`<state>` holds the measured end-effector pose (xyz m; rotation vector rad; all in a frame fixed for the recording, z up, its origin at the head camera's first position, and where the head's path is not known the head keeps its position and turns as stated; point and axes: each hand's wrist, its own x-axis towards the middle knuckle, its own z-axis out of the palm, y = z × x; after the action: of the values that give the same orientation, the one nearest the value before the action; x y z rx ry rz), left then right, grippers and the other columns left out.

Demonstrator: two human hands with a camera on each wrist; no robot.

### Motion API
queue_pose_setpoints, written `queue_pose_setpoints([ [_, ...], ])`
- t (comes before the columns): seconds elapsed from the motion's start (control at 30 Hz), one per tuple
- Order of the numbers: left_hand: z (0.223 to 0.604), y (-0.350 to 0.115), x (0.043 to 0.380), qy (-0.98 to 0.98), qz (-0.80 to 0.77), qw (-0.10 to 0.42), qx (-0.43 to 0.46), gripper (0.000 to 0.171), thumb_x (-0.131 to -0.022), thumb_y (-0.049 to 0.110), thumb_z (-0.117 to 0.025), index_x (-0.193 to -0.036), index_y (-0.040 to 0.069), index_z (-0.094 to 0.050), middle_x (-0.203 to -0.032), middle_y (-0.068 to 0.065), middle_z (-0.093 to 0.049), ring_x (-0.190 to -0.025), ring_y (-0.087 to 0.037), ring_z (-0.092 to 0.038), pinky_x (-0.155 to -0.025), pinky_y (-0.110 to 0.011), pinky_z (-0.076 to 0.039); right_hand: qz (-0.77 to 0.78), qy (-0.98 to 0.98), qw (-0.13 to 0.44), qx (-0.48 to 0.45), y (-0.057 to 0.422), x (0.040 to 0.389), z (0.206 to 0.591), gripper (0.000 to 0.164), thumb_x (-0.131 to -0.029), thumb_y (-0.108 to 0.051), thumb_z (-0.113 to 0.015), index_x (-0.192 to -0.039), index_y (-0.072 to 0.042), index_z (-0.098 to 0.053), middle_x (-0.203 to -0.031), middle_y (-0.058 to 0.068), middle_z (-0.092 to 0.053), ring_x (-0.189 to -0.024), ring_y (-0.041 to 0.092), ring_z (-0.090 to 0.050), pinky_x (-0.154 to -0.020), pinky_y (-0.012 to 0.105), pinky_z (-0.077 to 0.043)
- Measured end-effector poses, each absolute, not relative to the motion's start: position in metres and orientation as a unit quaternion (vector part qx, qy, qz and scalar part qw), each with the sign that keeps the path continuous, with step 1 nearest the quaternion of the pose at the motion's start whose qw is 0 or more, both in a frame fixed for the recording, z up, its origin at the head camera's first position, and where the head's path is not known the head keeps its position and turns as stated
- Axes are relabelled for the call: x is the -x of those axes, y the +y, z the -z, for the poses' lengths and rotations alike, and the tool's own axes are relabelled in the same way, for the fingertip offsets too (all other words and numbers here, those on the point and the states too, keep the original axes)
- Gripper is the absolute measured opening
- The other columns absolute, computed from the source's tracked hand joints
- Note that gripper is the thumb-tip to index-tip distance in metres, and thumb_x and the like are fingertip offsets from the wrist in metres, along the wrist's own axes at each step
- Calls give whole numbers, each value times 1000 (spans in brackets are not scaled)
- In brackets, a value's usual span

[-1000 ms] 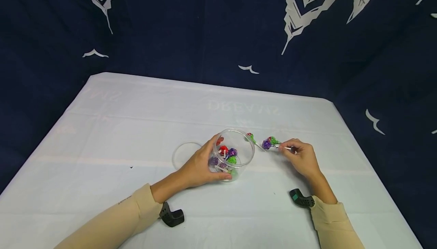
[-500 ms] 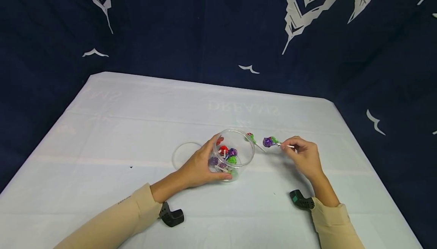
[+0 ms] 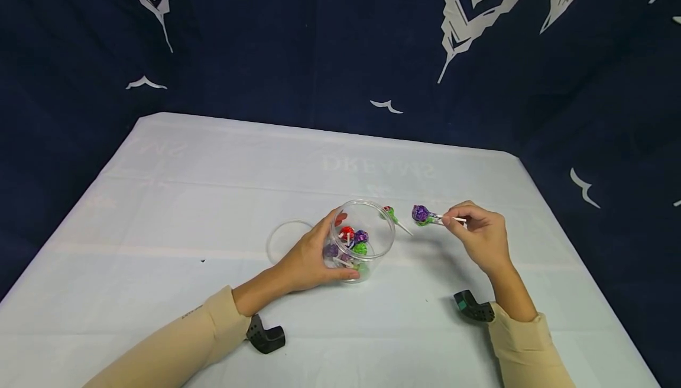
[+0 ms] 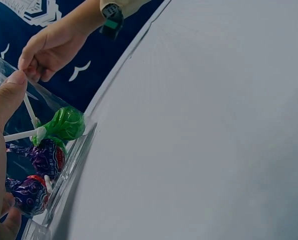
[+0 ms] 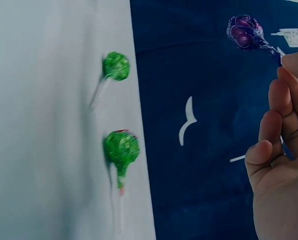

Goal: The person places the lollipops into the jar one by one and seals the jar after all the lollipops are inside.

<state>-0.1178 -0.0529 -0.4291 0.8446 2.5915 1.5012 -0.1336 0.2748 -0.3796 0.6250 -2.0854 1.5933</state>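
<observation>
My left hand [image 3: 307,262] grips a clear round plastic jar [image 3: 380,253] that stands tilted on the table, its mouth uncovered. Inside are several wrapped lollipops; a green lollipop [image 4: 68,123] and a purple lollipop [image 4: 31,195] show through the wall. To the right, my right hand [image 3: 481,237] pinches the white stick of a purple lollipop [image 3: 420,214], held above the table with its head toward the jar. Two lollipops lie on the cloth below, a green lollipop [image 5: 122,146] with a bit of red and a smaller-looking green lollipop [image 5: 117,66].
A clear round lid [image 3: 273,240] lies flat left of the jar, partly behind my left forearm. White cloth covers the table [image 3: 213,199]. A dark blue patterned curtain [image 3: 276,51] hangs behind it. A small dark speck [image 3: 203,261] is on the cloth.
My right hand has risen and shifted slightly right, lifting the purple lollipop away from a green one lying beneath it. The left hand and jar have stayed in place.
</observation>
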Motion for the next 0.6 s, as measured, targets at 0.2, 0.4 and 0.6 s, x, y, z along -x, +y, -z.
queue_pose_setpoints([
  [0.2, 431, -54, 119, 831, -484, 10, -272, 118, -70, 46, -89, -159, 20, -15, -152, -8, -39, -138, -25, -40, -112, -47, -33, -603, -724, 219, -253, 271, 132, 370, 13, -84, 5, -75, -80, 13, -66, -82, 6, -68, -82, 15, -59, -70, 18, -47],
  [0.4, 431, -54, 119, 832, -484, 5, -273, 119, -70, 45, -89, -159, 20, -15, -153, -8, -39, -138, -25, -40, -112, -47, -33, -617, -708, 209, -272, 265, 130, 363, 9, -83, 11, -72, -81, 15, -64, -82, 6, -68, -83, 16, -58, -71, 18, -48],
  [0.6, 431, -54, 118, 830, -485, 11, -274, 119, -70, 46, -89, -159, 21, -14, -153, -8, -39, -138, -26, -40, -112, -48, -33, -610, -713, 208, -278, 259, 128, 354, 11, -84, 9, -72, -81, 15, -64, -81, 5, -67, -82, 17, -57, -69, 19, -50],
])
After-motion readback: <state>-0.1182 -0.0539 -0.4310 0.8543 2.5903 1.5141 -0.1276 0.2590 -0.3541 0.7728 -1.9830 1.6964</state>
